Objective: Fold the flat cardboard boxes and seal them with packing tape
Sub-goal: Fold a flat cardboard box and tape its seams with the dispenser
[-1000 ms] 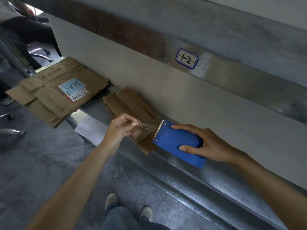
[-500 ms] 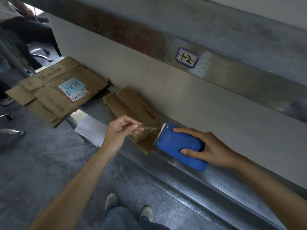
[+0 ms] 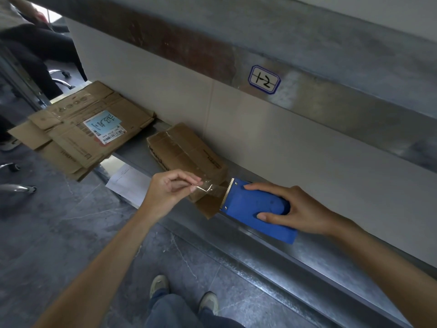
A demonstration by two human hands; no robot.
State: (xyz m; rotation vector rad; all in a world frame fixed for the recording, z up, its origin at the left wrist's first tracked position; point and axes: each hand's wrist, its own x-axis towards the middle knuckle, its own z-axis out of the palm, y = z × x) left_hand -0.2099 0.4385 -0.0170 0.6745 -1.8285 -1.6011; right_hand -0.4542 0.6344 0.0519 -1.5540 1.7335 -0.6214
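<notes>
The left hand (image 3: 169,192) pinches a clear tape strip (image 3: 211,187) that stretches to the blue tape dispenser (image 3: 250,204) gripped by the right hand (image 3: 293,209). The dispenser's toothed edge points at the left hand. The small cardboard box (image 3: 186,150) lies just beyond the left fingers, its long axis aimed at the dispenser.

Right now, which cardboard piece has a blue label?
The flattened cardboard on the left, overhanging the shelf; the small box further right bears only dark print.

Grey marbled floor (image 3: 59,245); steel ledge (image 3: 350,268) below a white wall panel (image 3: 272,143); dim light.
</notes>
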